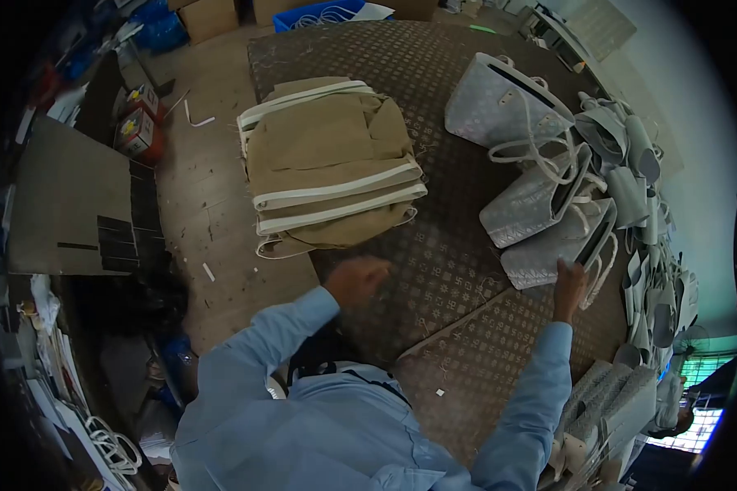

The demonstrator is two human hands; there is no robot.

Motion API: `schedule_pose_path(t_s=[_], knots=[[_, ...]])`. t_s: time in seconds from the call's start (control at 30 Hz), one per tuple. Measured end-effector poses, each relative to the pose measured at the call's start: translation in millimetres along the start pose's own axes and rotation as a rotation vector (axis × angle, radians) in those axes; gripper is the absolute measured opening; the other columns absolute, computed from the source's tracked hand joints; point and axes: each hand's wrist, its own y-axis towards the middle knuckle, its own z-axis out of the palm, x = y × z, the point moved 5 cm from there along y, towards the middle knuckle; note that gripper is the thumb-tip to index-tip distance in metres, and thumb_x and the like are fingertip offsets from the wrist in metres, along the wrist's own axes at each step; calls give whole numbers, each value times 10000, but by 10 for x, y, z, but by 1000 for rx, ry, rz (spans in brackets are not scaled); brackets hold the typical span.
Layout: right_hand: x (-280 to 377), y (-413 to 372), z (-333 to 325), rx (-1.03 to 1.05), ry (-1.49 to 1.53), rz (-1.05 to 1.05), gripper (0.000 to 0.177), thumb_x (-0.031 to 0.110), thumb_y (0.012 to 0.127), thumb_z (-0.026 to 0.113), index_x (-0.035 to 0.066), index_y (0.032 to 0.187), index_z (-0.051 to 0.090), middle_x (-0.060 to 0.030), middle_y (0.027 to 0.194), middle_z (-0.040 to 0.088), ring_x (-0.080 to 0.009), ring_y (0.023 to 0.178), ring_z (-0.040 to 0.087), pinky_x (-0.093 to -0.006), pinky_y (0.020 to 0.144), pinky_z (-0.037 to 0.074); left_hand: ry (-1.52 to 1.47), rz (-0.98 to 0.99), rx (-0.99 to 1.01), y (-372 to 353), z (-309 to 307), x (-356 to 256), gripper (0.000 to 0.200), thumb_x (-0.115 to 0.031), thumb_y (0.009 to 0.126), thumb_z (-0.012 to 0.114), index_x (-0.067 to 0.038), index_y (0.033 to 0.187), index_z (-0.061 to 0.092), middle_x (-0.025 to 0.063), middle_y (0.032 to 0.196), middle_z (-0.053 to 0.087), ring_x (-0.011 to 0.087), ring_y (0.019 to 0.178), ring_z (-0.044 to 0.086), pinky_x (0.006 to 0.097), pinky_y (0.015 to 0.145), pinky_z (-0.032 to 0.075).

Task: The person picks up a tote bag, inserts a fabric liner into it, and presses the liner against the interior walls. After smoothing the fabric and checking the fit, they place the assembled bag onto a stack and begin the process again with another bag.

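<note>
My right hand (pixel 571 288) is closed on the top edge of the nearest grey patterned handbag (pixel 540 262), beside its pale rope-like handle. Behind that bag stand two more of the same kind, a middle handbag (pixel 526 200) and a far handbag (pixel 499 102), all tilted on the table. My left hand (pixel 359 282) is over the table's near left part, smeared by motion, so its fingers do not show clearly. Just beyond it lies a stack of tan fabric pieces (pixel 319 143) with white trim bands.
A brown patterned cloth covers the table (pixel 442 245). Grey bag parts (pixel 630 164) are heaped along its right side, with grey rolled material (pixel 610 409) nearer me. A blue crate (pixel 319 15) stands beyond the far edge. Red-and-white containers (pixel 139 131) are on the left.
</note>
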Motion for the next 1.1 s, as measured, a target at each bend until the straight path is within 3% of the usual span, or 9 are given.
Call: schedule_pose_path(t_s=[0.1,0.13,0.2,0.37,0.5,0.8,0.87,1.0,1.1], knots=[[-490,-409,-177,-206,16,-174,335,252,889,625,-29,769,485,-246,820,547,-341,659,475,-453,620,396,314,-53,-602,133,-1424,375,199,-139,874,570,-37,1036,623,166,994,651,380,898,609,429,821,484],[-304,-715,-502,2,81,-17,278,171,841,657,-51,1003,613,-243,1040,605,-408,987,551,-455,840,436,528,-117,-668,113,-1769,536,226,-180,870,582,-33,1038,619,171,995,650,372,892,616,423,821,482],[-224,-1388,-842,-5,3,-144,272,160,844,651,-47,1006,580,-233,1009,589,-414,1019,544,-448,866,436,766,-189,-731,47,-2258,909,260,-222,867,594,-29,1041,615,177,996,650,364,887,623,418,822,481],[114,-2717,-1203,222,-230,-98,112,68,828,622,-38,833,586,-181,868,579,-358,972,574,-477,915,438,-28,-910,-332,45,-2246,1736,467,-341,831,646,91,1000,598,140,767,651,178,684,634,300,579,524],[609,-2954,-1606,195,-104,-37,115,74,812,641,-32,801,599,-164,906,598,-372,1086,543,-459,937,436,293,-812,-628,95,-2241,2157,466,-379,818,636,73,933,635,157,765,656,223,709,650,336,630,530],[1405,-2406,-1993,75,112,-504,140,98,792,664,-20,842,607,-155,925,614,-384,1128,526,-457,927,438,912,-604,-218,591,-2070,832,278,-275,813,584,-20,872,674,199,918,669,335,858,662,450,753,522],[1974,-2161,-1763,436,311,-871,199,177,806,665,19,918,619,-158,930,619,-382,1086,542,-440,919,443,1036,-542,1,657,-1961,813,238,-232,826,563,-37,883,686,189,929,671,336,872,660,473,744,525],[2894,-1640,-573,842,257,-1114,267,264,802,656,34,935,631,-172,950,624,-413,929,569,-434,805,470,971,-544,27,712,-2079,887,206,-199,836,568,-32,856,686,166,836,680,288,792,681,449,683,543],[3839,-1544,386,856,398,-1118,519,425,800,656,6,1100,594,-194,1015,631,-407,983,579,-428,838,459,146,-776,35,605,-2223,1113,273,-238,864,595,17,798,665,122,681,651,180,627,652,335,596,543]])
